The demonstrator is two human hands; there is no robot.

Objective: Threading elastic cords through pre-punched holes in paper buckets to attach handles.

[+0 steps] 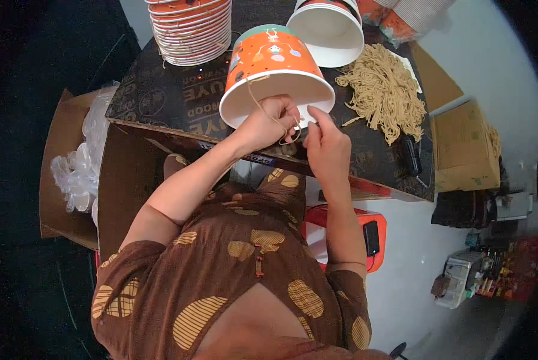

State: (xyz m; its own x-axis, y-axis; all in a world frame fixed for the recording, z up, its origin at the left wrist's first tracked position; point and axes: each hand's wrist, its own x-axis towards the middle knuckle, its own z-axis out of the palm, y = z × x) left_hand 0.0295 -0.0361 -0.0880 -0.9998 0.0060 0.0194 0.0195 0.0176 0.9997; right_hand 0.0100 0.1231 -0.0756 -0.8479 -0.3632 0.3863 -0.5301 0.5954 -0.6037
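Note:
An orange paper bucket (275, 57) with printed figures and a white rim lies tilted on the table, its mouth towards me. A thin tan cord (254, 99) hangs from the upper side of its rim and loops down by my fingers. At the mouth's lower edge, the curled fingers of my left hand (272, 120) pinch this cord. Close beside it, my right hand (329, 141) has its index finger stretched towards the rim and its thumb apart. Nothing shows between that finger and thumb; its other fingers are partly hidden.
A stack of orange buckets (191, 33) stands far left; more white-lined buckets (329, 33) lie behind. A heap of tan cords (383, 90) covers the right of the dark table (155, 102), near a black object (410, 156). Cardboard boxes (467, 147) and a red stool (374, 240) are around it.

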